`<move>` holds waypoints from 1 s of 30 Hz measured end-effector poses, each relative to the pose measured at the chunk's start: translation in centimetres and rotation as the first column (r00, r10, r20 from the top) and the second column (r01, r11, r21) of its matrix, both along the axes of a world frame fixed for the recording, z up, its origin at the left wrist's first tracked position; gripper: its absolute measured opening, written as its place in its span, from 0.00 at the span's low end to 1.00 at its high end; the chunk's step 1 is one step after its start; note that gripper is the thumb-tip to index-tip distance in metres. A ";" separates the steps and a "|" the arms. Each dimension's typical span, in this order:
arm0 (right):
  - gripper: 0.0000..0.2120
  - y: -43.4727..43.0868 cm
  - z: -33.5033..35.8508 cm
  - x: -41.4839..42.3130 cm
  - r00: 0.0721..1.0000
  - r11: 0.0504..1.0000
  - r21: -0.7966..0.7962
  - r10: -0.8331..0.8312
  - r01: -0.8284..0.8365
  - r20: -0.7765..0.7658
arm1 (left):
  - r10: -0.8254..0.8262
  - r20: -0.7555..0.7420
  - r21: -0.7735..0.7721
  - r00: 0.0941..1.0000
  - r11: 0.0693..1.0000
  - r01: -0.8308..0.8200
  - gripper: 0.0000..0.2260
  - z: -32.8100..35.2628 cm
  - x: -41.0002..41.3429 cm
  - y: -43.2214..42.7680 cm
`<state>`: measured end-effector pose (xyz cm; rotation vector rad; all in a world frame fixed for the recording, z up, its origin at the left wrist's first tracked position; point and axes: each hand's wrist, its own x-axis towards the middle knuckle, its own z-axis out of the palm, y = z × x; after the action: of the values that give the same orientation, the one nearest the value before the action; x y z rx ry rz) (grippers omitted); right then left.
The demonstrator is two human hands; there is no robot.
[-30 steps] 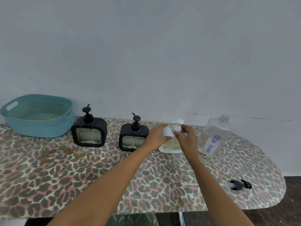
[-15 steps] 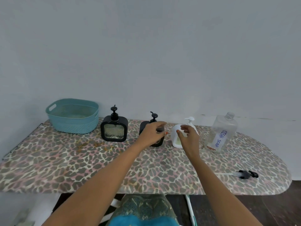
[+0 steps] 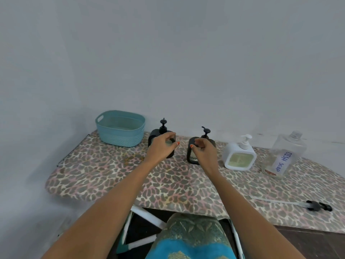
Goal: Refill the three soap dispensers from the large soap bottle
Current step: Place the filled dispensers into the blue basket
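Refilling looks nearly done: left black square dispenser (image 3: 152,137), middle black square dispenser (image 3: 191,157) and white square plastic dispenser (image 3: 239,158) wear pumps; the clear "DISH SOAP" bottle (image 3: 285,156) stands uncapped, almost empty. Left hand (image 3: 162,146) and right hand (image 3: 203,148) hover before them, each grip loosely curled, empty.

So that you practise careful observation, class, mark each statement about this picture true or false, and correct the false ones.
1. The white soap dispenser has its pump fitted. True.
2. The DISH SOAP bottle is capped. False: its neck is open.
3. The teal basket is the leftmost thing on the ironing board. True.
4. The loose black pump lies in the basket. False: it lies on the board, near its right end.
5. The left hand is in front of the leftmost black dispenser. True.
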<state>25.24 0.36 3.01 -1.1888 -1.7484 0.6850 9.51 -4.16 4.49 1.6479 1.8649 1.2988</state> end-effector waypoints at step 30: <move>0.29 8.4 -3.1 -9.7 0.968 0.947 -0.230 0.244 -0.224 0.065 | -0.065 0.041 -0.306 0.997 0.949 0.075 0.30 -3.7 -10.3 7.9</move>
<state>15.50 8.77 -0.12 -1.1856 -1.9506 1.0022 -0.82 3.79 0.74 1.5058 1.8615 0.9416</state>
